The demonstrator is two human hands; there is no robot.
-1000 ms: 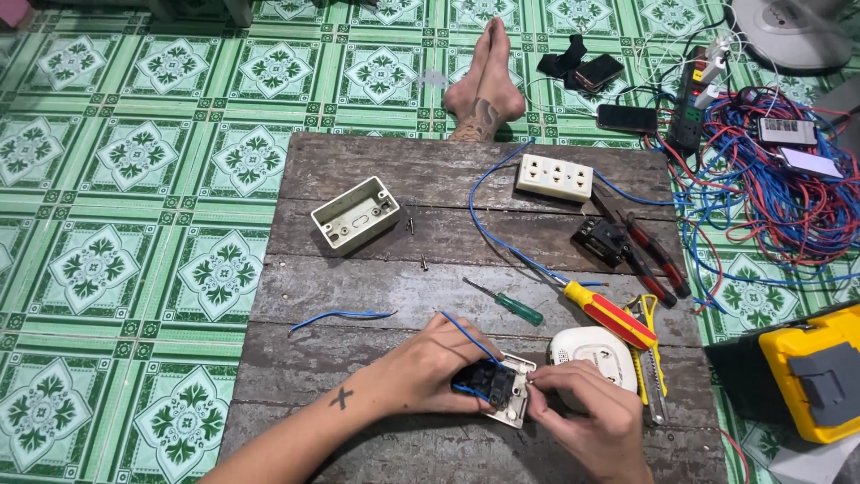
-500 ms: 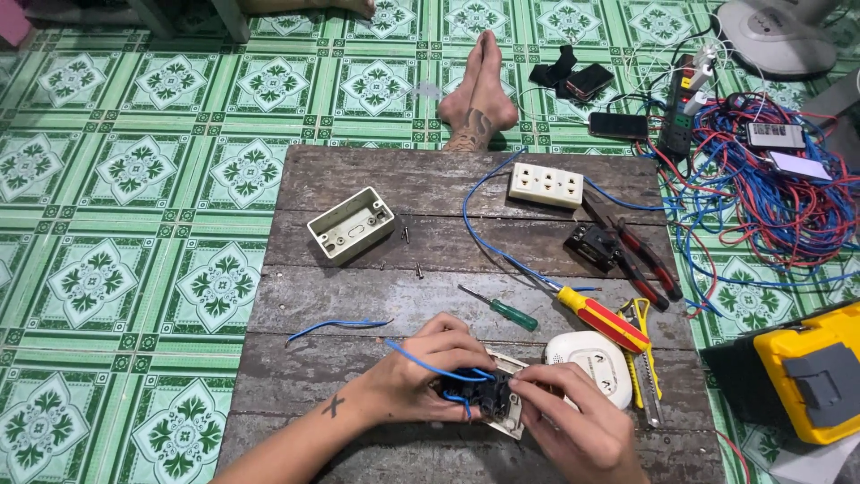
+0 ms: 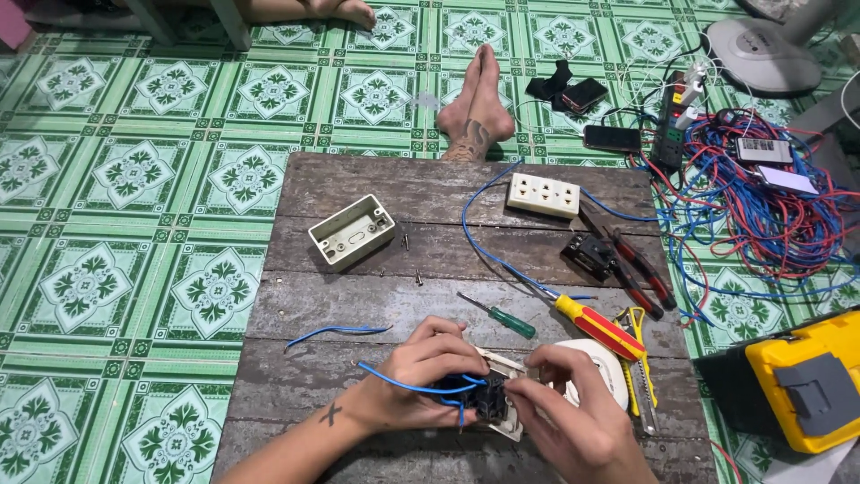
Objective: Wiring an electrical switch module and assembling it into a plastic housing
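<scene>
At the counter's [image 3: 358, 296] near edge, both hands grip a cream switch plate [image 3: 502, 394], tilted, its long axis running from upper left to lower right. The left hand [image 3: 421, 376] curls its fingers around a blue wire [image 3: 403, 385]; the right hand [image 3: 573, 421] pinches the plate's right side. Farther off lie a green screwdriver [image 3: 498, 315] and a cream box [image 3: 352, 232].

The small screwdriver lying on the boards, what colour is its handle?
Green, seen in the head view: the small screwdriver lies just beyond the hands.

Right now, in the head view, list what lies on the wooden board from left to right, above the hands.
Short blue wire → empty cream wall box → green-handled screwdriver → white socket plate → red-and-yellow screwdriver → red-handled pliers.
</scene>
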